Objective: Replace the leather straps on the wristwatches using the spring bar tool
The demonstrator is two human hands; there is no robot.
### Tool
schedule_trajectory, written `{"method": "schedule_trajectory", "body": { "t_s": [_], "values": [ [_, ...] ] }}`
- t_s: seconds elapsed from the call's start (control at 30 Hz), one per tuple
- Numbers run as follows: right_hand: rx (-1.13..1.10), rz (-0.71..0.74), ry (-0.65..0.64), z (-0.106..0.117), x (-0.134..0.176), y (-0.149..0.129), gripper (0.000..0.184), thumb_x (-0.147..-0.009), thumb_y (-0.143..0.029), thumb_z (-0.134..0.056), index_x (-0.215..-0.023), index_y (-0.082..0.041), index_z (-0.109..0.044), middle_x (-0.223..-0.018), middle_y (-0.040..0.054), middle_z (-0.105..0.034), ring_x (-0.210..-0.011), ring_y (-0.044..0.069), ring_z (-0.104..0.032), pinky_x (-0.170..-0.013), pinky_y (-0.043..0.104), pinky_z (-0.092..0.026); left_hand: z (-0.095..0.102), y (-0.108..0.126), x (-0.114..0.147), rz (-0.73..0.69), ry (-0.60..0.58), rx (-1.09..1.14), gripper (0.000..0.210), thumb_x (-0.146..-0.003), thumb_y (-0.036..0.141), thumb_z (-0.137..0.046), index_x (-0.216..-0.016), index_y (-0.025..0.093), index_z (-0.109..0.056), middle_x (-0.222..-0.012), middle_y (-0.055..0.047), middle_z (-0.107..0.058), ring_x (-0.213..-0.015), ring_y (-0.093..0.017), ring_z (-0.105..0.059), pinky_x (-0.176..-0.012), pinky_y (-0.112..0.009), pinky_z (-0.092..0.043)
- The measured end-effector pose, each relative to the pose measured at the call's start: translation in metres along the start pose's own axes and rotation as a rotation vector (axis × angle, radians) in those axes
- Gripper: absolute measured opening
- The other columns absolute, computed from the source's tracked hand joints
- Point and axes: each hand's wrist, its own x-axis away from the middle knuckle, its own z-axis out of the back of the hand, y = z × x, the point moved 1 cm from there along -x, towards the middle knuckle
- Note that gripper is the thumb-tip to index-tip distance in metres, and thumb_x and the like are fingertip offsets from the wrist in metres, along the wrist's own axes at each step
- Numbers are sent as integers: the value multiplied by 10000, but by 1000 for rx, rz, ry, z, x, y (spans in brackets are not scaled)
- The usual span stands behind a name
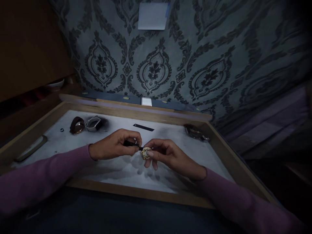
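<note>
Near the middle of the white-lined tray, my right hand (168, 154) pinches a round gold watch case (145, 153) between thumb and fingers. Its strap does not show. My left hand (119, 144) is closed around a strip of black watch strap or a slim black tool (130, 143); I cannot tell which. The end of that black piece meets the edge of the watch case at the left. Both hands are held above the white surface, and shadows fall below them.
A brown-strapped watch (77, 125) and a grey-strapped watch (93, 123) stand at back left. A flat black strip (143, 127) lies at the back; dark watches (196, 132) lie at right. Raised wooden walls (136, 190) frame the tray. A curved strap-like piece (32, 149) lies far left.
</note>
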Motion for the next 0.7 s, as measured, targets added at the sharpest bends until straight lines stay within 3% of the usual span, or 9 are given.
{"method": "schedule_trajectory", "body": {
  "t_s": [0.7],
  "values": [
    [30, -16, 19, 0, -1, 0, 221, -877, -345, -658, -911, -127, -636, -710, 30, -697, -574, 88, -628, -533, 208, -505, -1, 1, 0, -47, 78, -158, 62, -776, 125, -522, -723, 156, -511, -553, 89, -381, -510, -56, -315, -488, -179, -269]
  ]
}}
